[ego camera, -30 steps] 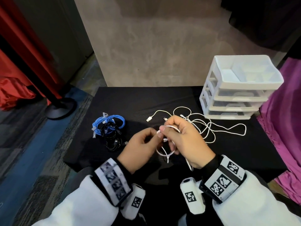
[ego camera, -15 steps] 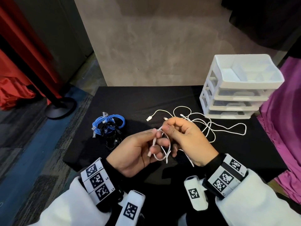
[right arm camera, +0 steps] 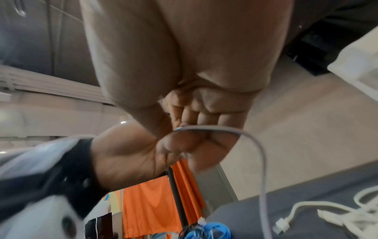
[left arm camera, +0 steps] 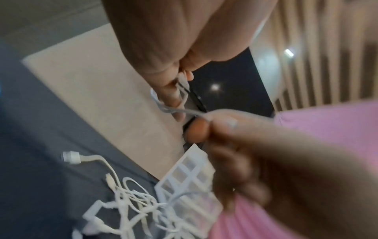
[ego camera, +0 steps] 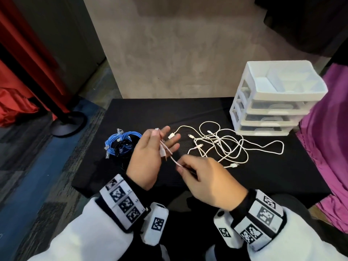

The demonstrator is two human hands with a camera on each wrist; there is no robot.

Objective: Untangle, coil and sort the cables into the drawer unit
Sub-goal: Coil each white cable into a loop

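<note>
My left hand (ego camera: 160, 144) is raised above the black table, thumb pressing looped strands of a white cable (ego camera: 166, 150) against its extended fingers. My right hand (ego camera: 185, 165) pinches the same white cable (left arm camera: 184, 111) a little lower and to the right, so a short stretch runs taut between both hands. A tangle of white cables (ego camera: 222, 146) lies on the black table (ego camera: 150, 113) beyond my right hand. The white drawer unit (ego camera: 278, 98) stands at the back right with its drawers shut. A blue cable coil (ego camera: 122, 140) lies over a black cable coil (ego camera: 124, 149) at the left.
A purple cloth (ego camera: 327, 140) hangs at the table's right edge. Left of the table stand a black pole base (ego camera: 67, 123) and red drapery (ego camera: 22, 76) on the floor. A beige wall panel (ego camera: 169, 53) rises behind the table.
My left hand has risen and spread its fingers with the cable loops across them. My right hand has dropped lower and to the right, drawing a strand out between the hands.
</note>
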